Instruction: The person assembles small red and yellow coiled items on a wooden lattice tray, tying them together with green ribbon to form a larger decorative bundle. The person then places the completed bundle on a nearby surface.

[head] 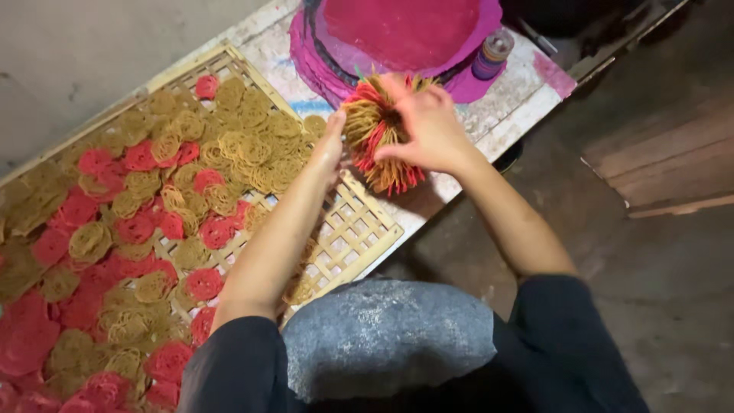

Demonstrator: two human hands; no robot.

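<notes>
Head view, single frame. I see both hands raised over the far corner of the bamboo lattice tray [359,229]. The right hand [428,126] is clenched around a bundle of thin sticks [378,134], yellow and red, fanned out at both ends; the bundle sits above the tray's right corner, just in front of the stack of magenta round sheets [405,34]. The left hand [330,145] lies against the bundle's left side, fingers straight; I cannot tell whether it grips or only steadies.

Edges and room: the tray lies slantwise on a pale worktable [527,99]. Its left and middle are packed with coiled rosettes [153,199], red and tan, touching and overlapping. The only bare lattice is the near right corner under the forearms. The table's right edge drops off just beside the right wrist; beyond it is dark floor [657,291]. A small jar [493,53] stands on the table touching the magenta stack's right rim.

Hidden or unclear: the left palm is turned away. The tray's left end and the magenta stack's top are cut off by the frame. My forearms cover part of the tray's bare corner. The grey lap cloth [390,336] hides the table's near edge.
</notes>
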